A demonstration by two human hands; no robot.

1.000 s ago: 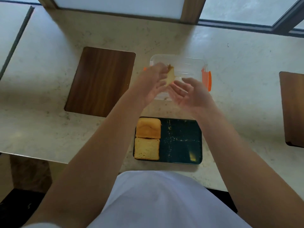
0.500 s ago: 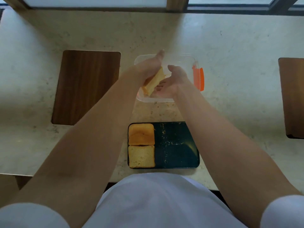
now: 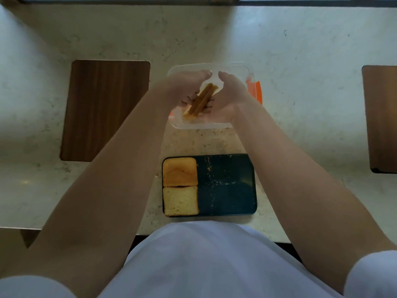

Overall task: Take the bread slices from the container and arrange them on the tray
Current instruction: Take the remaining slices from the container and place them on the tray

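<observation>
Two bread slices (image 3: 200,101) stand on edge, pressed together, between my left hand (image 3: 182,89) and my right hand (image 3: 228,95). Both hands hold them over the clear plastic container (image 3: 206,125), which has an orange clip (image 3: 255,91) on its right side. Nearer to me lies the dark tray (image 3: 227,186). On its left half lie a browned slice (image 3: 180,172) at the back and a pale slice (image 3: 180,201) in front of it. Crumbs dot the tray's bare right half.
A dark wooden board (image 3: 105,108) lies on the pale stone counter (image 3: 300,72) to the left of the container. Another wooden board (image 3: 382,117) sits at the right edge. A window frame runs along the far side. My white shirt fills the bottom.
The bread was held by my left hand alone with the right hand open beside it. Now both hands clasp two slices edge-up, low over the container.
</observation>
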